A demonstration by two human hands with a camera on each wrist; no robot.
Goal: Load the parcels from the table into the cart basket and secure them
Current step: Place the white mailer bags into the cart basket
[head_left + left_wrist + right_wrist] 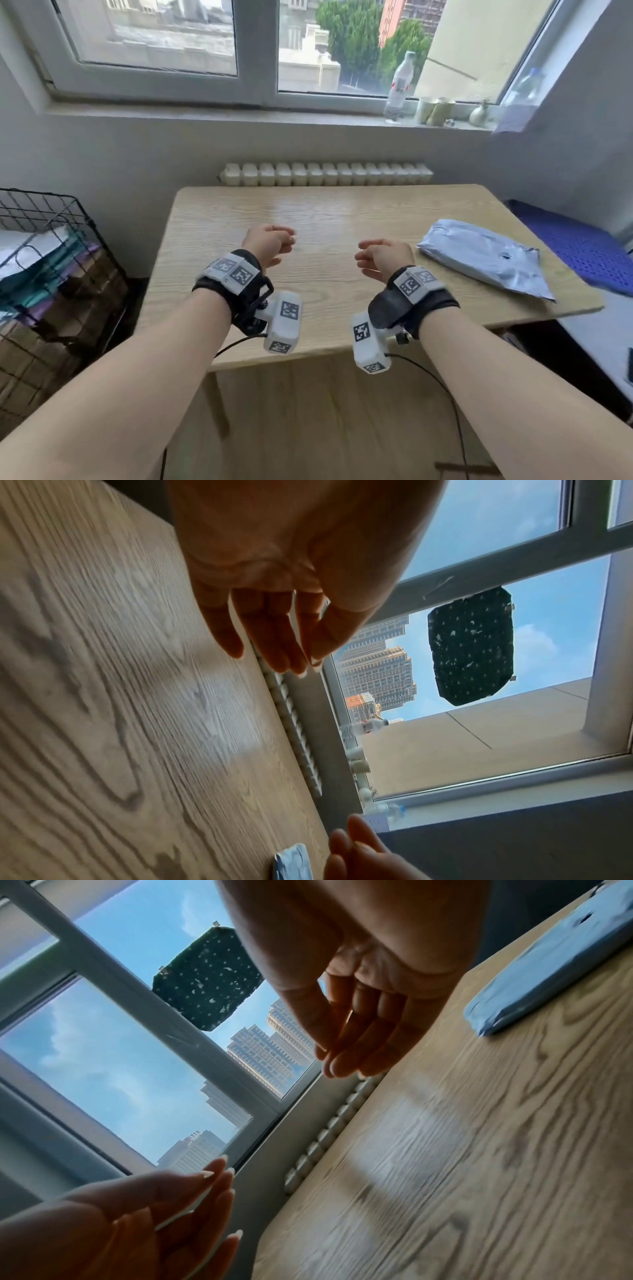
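Observation:
One pale blue-grey parcel bag [486,258] lies flat on the right part of the wooden table [325,212]; the right wrist view shows it [555,969] and the left wrist view its corner [291,864]. My left hand [270,245] hovers over the table's middle, fingers relaxed and empty [274,642]. My right hand [383,257] hovers a short way left of the parcel, fingers loose and empty [349,1042]. The black wire cart basket [51,219] stands left of the table with several parcels stacked in it.
A radiator [325,174] runs behind the table under the window sill, where a bottle [399,89], cups and a small vase stand. A blue perforated surface [579,246] lies right of the table. Cables hang from both wrist cameras.

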